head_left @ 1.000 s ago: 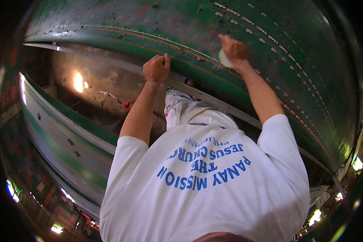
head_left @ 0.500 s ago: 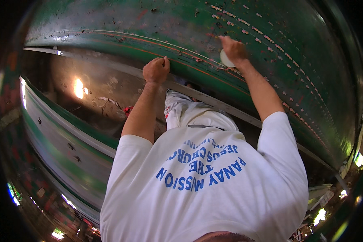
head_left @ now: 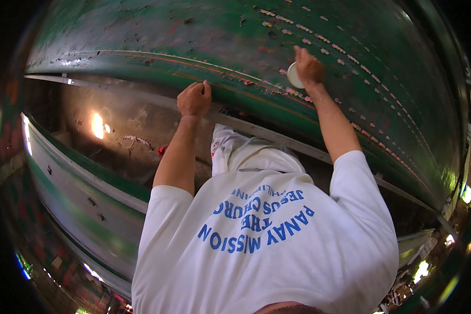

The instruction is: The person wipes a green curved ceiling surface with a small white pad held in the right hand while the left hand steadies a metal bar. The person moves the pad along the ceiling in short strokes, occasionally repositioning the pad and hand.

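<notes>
My right hand (head_left: 310, 70) is closed on a pale, round, lid-like disc (head_left: 294, 76), whose face shows at the hand's left side. One finger or the thumb sticks up beyond the fist. The hand is over a large green, curved surface (head_left: 220, 47) with orange and white lines. Small pinkish dabs (head_left: 297, 93) dot the surface just below the disc. Farther left, my left hand (head_left: 195, 99) is curled into a fist near the surface's lower edge, thumb upward. Its fingers hide whatever may be inside.
Rows of pinkish dabs (head_left: 345, 49) run across the green surface to the right. A long pale rail (head_left: 277, 137) passes below my hands. To the left lie brown ground with a bright light patch (head_left: 98, 125) and another green-and-grey long panel (head_left: 89, 193).
The whole view has shifted a little. My right hand with the disc has moved right across the green surface, baring pinkish dabs beside it. My left hand stays closed.
</notes>
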Motion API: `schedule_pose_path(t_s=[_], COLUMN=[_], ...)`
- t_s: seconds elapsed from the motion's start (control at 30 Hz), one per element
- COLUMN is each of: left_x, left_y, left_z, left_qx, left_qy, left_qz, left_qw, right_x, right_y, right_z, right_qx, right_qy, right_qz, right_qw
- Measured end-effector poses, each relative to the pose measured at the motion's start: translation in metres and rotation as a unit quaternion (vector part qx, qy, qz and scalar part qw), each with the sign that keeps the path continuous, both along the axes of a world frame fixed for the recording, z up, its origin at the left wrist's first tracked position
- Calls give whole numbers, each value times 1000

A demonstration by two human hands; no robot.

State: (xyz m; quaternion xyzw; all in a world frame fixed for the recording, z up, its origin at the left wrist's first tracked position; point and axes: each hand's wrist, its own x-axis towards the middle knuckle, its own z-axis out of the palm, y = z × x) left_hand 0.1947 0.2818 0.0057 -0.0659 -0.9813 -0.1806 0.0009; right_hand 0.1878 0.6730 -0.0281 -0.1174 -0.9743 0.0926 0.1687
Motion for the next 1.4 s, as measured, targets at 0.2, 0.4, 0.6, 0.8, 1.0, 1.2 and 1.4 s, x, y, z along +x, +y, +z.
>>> schedule_pose_path(t_s=[0.2, 0.4, 0.6, 0.8, 1.0, 1.2, 1.4], left_x=[-3, -4, -4, -4, -7, -2, -4], left_y=[3, 3, 0, 1, 4, 2, 0], left_z=[-1, -2, -1, -1, -4, -5, -4], left_qx=[9, -3, -9, -13, -7, 0, -7], left_qy=[14, 8, 3, -21, -17, -3, -11], left_qz=[-8, -13, -7, 0, -6, -10, 0], left_qw=[1000, 1000, 1000, 1000, 1000, 1000, 1000], right_x=[3, 2, 8, -10, -14, 5, 13], right_y=[-8, -18, -32, -19, -3, -29, -31], right_z=[-2, 2, -6, -8, -14, -5, -7], right_qx=[-30, -46, -54, -51, -82, -61, -59], right_qy=[6, 16, 28, 31, 94, 13, 19], right_qz=[77, 134, 116, 43, -1, 48, 32], right_qw=[997, 990, 991, 997, 992, 997, 998])
